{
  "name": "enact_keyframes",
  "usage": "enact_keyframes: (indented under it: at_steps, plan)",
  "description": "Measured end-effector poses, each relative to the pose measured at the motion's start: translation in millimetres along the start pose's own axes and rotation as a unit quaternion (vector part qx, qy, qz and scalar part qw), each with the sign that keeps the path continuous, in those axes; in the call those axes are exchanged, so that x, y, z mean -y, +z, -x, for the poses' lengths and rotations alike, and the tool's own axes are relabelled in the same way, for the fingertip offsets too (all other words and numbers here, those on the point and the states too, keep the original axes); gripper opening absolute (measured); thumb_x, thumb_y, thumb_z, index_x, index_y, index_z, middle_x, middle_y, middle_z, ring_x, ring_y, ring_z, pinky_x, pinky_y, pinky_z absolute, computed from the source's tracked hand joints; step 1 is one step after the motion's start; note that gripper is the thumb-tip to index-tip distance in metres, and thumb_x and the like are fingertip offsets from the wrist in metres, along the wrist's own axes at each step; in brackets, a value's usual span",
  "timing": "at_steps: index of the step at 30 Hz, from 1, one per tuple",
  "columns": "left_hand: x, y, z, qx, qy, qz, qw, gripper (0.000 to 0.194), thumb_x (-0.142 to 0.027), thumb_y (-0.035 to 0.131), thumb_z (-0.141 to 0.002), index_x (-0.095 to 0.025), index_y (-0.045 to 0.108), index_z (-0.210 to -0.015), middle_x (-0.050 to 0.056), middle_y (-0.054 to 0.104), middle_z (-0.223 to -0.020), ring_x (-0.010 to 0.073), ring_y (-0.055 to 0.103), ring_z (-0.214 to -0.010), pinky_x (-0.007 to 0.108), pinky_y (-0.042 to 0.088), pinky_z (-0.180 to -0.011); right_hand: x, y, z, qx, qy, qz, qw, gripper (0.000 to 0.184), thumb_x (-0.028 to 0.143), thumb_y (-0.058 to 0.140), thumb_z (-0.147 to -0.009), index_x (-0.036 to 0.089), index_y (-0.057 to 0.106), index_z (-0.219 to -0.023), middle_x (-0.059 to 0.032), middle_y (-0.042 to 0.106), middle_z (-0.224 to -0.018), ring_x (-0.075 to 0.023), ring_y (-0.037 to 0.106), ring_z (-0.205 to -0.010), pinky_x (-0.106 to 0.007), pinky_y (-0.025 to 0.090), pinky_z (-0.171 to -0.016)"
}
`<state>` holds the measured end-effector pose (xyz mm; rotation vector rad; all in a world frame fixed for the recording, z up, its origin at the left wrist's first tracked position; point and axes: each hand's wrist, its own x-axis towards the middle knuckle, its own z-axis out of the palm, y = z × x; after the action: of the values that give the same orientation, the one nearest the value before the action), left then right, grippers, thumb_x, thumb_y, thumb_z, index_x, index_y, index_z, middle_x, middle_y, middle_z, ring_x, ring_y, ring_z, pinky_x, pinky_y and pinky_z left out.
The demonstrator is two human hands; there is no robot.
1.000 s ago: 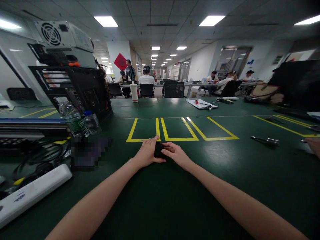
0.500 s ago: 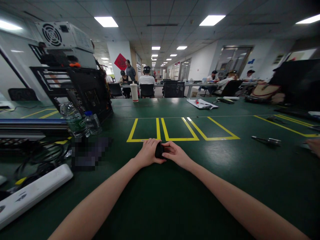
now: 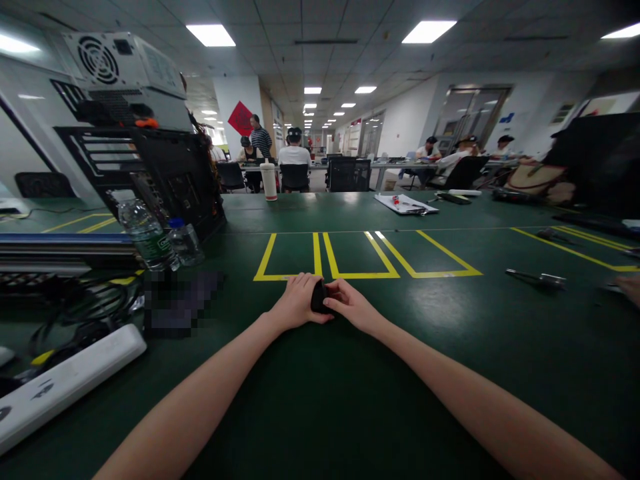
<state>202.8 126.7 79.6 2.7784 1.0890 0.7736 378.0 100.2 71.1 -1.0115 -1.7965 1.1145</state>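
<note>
Between my hands, over the green table [image 3: 350,400], is a small dark black object [image 3: 319,297] with a rounded outline; its kind cannot be made out. My left hand [image 3: 299,301] is wrapped round its left side, fingers over the top and thumb along the near edge. On the other side, the bent fingers and thumb of my right hand [image 3: 350,305] press against it. Much of the object is hidden by the fingers. Both hands are just on the near side of the yellow tape outlines [image 3: 360,275].
At left are a white power strip [image 3: 70,383], tangled cables, plastic bottles [image 3: 145,230] and a black computer case [image 3: 175,180]. A white cup [image 3: 269,181], a clipboard [image 3: 406,204] and a metal tool [image 3: 537,279] lie farther off. Another person's hand [image 3: 629,288] shows at the right edge.
The view has shifted slightly. My hands keep nearly the same hold on the black object, with the right fingers moved a little against it.
</note>
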Motion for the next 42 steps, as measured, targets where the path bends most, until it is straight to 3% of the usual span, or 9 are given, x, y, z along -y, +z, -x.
enact_keyframes:
  at_steps: [4,9,13,21,27,32,38,42]
  plan:
    - [1.3,1.5,-0.8,0.001,-0.006,-0.006,1.000,0.068,-0.050,0.067,-0.056,-0.015,0.042,-0.109,0.008,0.050,-0.099,0.0246,0.046,-0.090,0.038,0.035,-0.080,-0.9,0.2,1.1,0.010,-0.022,-0.028,0.999,0.029,0.023,0.060,-0.072,0.023,0.047,-0.098,-0.0013,0.051,-0.104,-0.0185,0.052,-0.099,-0.038,0.044,-0.085]
    - [1.2,1.8,-0.8,-0.006,-0.003,-0.008,1.000,0.071,-0.052,0.066,-0.057,-0.014,0.041,-0.111,0.008,0.050,-0.099,0.0246,0.046,-0.091,0.037,0.035,-0.081,-2.0,3.1,-1.8,-0.015,-0.028,-0.036,0.999,0.016,0.029,0.053,-0.078,0.021,0.049,-0.092,-0.0012,0.054,-0.095,-0.0171,0.054,-0.093,-0.039,0.044,-0.085]
    - [1.5,2.0,-0.3,-0.008,-0.003,-0.001,1.000,0.069,-0.053,0.066,-0.057,-0.015,0.041,-0.110,0.007,0.050,-0.099,0.0238,0.046,-0.091,0.036,0.035,-0.081,-0.6,2.9,-3.7,-0.030,0.000,-0.021,0.999,0.025,0.027,0.055,-0.076,0.021,0.047,-0.100,-0.0039,0.053,-0.101,-0.0186,0.052,-0.097,-0.040,0.042,-0.087]
    - [0.7,0.7,-0.6,0.004,-0.014,-0.006,1.000,0.068,-0.050,0.067,-0.057,-0.016,0.041,-0.109,0.008,0.050,-0.100,0.0248,0.046,-0.091,0.037,0.034,-0.080,-1.2,0.0,-1.2,0.012,-0.009,-0.029,0.999,0.034,0.023,0.061,-0.070,0.022,0.046,-0.101,-0.0025,0.050,-0.106,-0.0196,0.051,-0.100,-0.040,0.043,-0.085]
    - [-0.1,-1.1,-1.0,0.005,-0.008,-0.001,1.000,0.068,-0.055,0.063,-0.059,-0.016,0.041,-0.110,0.007,0.050,-0.100,0.0241,0.046,-0.090,0.037,0.035,-0.080,-3.4,1.7,-3.4,-0.012,-0.017,-0.035,0.999,0.021,0.032,0.052,-0.078,0.021,0.049,-0.096,-0.0025,0.053,-0.099,-0.0187,0.053,-0.096,-0.041,0.042,-0.086]
    - [1.8,1.5,-1.7,0.005,-0.017,0.005,1.000,0.069,-0.054,0.065,-0.057,-0.016,0.041,-0.109,0.007,0.050,-0.100,0.0242,0.047,-0.091,0.037,0.035,-0.079,-2.2,-0.5,-3.5,-0.006,0.014,-0.031,0.999,0.028,0.029,0.053,-0.077,0.021,0.046,-0.103,-0.0046,0.051,-0.105,-0.0194,0.053,-0.097,-0.041,0.042,-0.086]
    - [3.5,4.5,-2.2,0.006,-0.014,-0.011,1.000,0.069,-0.050,0.068,-0.055,-0.014,0.042,-0.109,0.008,0.050,-0.098,0.0251,0.047,-0.090,0.038,0.035,-0.079,-4.8,-0.7,-1.6,0.013,-0.019,-0.041,0.999,0.037,0.021,0.063,-0.069,0.022,0.044,-0.100,-0.0024,0.050,-0.104,-0.0196,0.051,-0.101,-0.039,0.044,-0.085]
    - [2.0,2.2,-2.2,0.004,-0.009,-0.009,1.000,0.071,-0.055,0.064,-0.057,-0.013,0.041,-0.110,0.008,0.050,-0.099,0.0247,0.046,-0.091,0.038,0.035,-0.080,-6.6,0.9,-2.7,-0.003,-0.030,-0.048,0.998,0.023,0.028,0.056,-0.076,0.021,0.046,-0.096,-0.0019,0.052,-0.099,-0.0178,0.052,-0.098,-0.039,0.041,-0.088]
